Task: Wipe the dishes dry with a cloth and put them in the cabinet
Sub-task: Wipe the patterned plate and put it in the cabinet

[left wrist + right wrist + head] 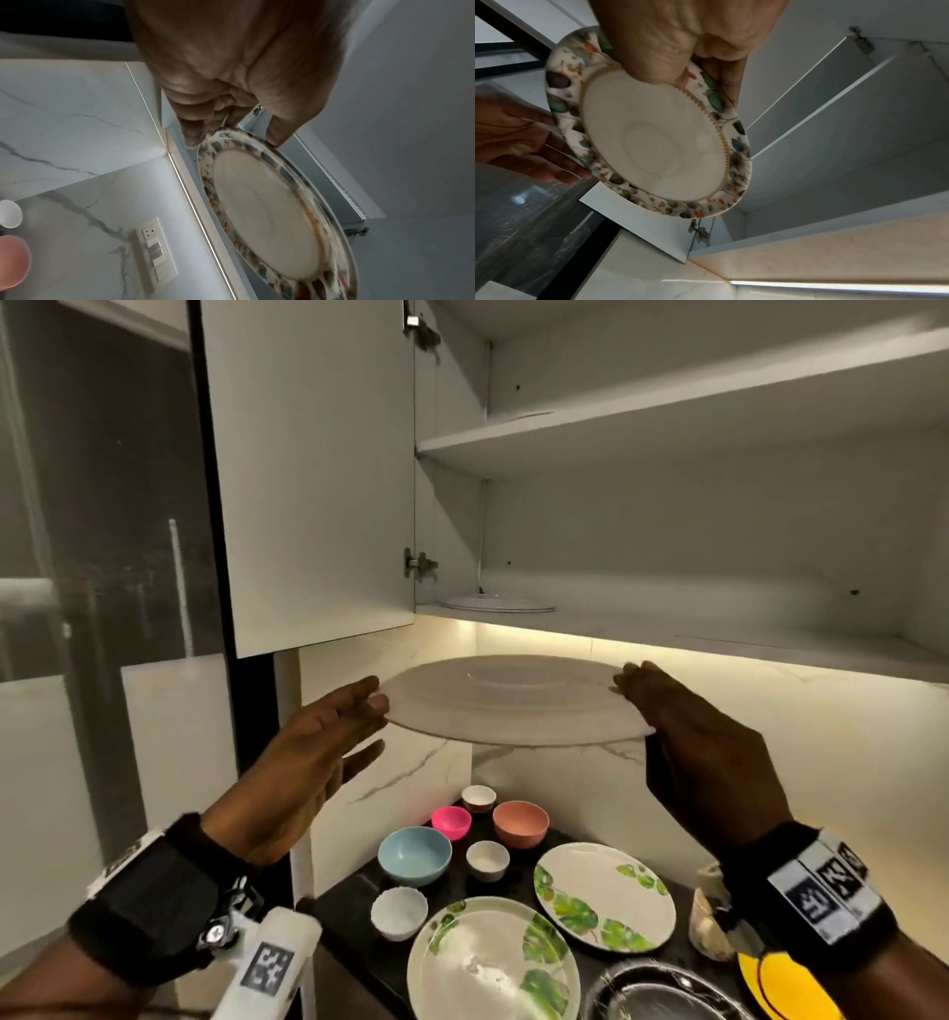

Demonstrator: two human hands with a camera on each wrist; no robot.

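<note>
White on its underside, the plate [513, 706] is held level between the left hand [308, 752] and the right hand [708, 752] in the head view, just below the open cabinet [667, 634]. A pale dish [498, 603] is seen lying on the cabinet's bottom shelf, at its left end. Lower down, a blue bowl [415, 855], a pink bowl [451, 821] and two leaf-printed plates [603, 896] are set out on the dark table [354, 896].

In the left wrist view the plate [270, 213] is seen at a slant, its border patterned. The rim is pinched between the fingers [192, 130] and thumb of the left hand [231, 71]. A switch panel [156, 251] is fixed to the marbled wall.

In the right wrist view the plate [654, 142] is turned face-on to the camera: cream in the middle, leaves around the border. It is grasped by the right hand [680, 36], with the thumb pressed on the face and the fingers wrapped behind the rim. The left hand [521, 142] is seen at the opposite edge, its fingers laid under the rim.
</note>
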